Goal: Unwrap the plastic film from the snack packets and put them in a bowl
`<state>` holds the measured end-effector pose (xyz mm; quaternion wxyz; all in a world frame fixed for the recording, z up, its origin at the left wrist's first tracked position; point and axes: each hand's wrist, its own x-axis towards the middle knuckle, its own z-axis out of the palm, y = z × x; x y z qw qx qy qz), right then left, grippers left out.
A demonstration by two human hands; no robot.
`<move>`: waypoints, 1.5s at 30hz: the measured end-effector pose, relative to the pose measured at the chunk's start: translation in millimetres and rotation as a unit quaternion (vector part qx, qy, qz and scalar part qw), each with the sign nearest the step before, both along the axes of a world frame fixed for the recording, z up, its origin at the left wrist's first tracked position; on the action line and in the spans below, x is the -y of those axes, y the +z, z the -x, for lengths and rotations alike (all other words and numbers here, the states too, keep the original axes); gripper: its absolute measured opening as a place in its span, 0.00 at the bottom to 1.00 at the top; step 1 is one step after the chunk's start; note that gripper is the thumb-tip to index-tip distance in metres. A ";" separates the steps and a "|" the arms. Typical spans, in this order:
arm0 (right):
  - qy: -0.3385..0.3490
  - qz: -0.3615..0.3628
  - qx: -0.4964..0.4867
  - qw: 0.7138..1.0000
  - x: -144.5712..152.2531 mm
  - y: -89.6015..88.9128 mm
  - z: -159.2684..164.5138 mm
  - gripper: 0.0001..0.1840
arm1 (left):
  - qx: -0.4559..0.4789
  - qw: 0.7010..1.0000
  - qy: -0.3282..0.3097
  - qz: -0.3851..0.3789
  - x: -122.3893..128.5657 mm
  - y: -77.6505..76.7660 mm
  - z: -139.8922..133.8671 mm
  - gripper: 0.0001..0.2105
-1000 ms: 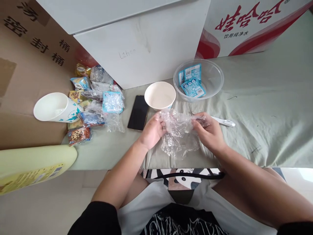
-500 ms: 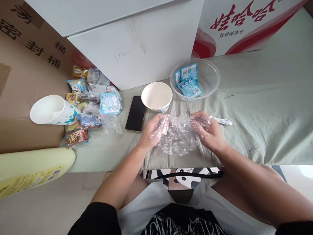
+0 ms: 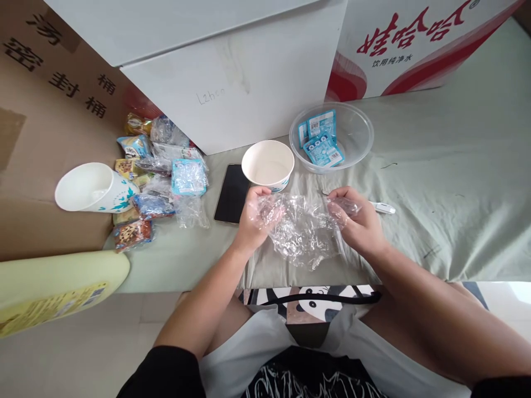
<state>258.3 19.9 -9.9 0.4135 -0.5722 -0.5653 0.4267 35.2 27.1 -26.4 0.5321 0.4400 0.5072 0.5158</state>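
A crumpled sheet of clear plastic film (image 3: 305, 232) spans the space between my two hands, above the green cloth. My left hand (image 3: 259, 218) is closed on its left side, with film bunched over the fingers. At the other end, my right hand (image 3: 354, 218) pinches the film between thumb and fingers. Just beyond my left hand stands a white paper bowl (image 3: 269, 160), with nothing visible inside. Partly under my right hand lies a white-handled tool (image 3: 384, 208); its kind is hidden, though a thin dark tip shows past the fingers.
A black phone (image 3: 229, 193) lies left of the bowl. The clear plastic basin (image 3: 359, 138) holds several blue sachets (image 3: 323, 149). To the left are piled snack packets (image 3: 155, 204) and a tilted paper cup (image 3: 97, 188). White cartons (image 3: 232, 94) and a brown carton (image 3: 53, 143) stand behind.
The film's middle has shifted and hangs a little lower, with its folds changed. My left hand has turned slightly and its fingers sit a bit higher. Both hands keep hold.
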 end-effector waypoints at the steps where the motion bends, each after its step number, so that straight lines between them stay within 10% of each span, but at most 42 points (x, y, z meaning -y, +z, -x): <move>1: 0.001 -0.003 0.006 1.000 0.0 0.2 0.2 0.12 | -0.035 0.999 -0.029 -0.025 1.8 2.2 0.1 0.22; 8: 0.003 -0.017 0.029 0.999 -0.5 0.9 -1.6 0.10 | -0.038 0.987 -0.112 -0.107 3.0 10.5 0.8 0.19; 17: 0.027 -0.044 0.060 0.997 1.6 2.1 -1.4 0.07 | 0.172 0.980 -0.039 0.092 0.0 16.7 -4.7 0.20; 32: 0.048 -0.106 0.134 0.984 3.1 -1.2 -8.7 0.05 | 0.137 0.984 -0.035 0.112 -3.9 16.4 -5.6 0.07; 45: 0.016 -0.084 0.120 0.989 1.8 2.4 -9.7 0.05 | 0.094 0.990 -0.044 0.100 -6.5 19.6 -1.4 0.15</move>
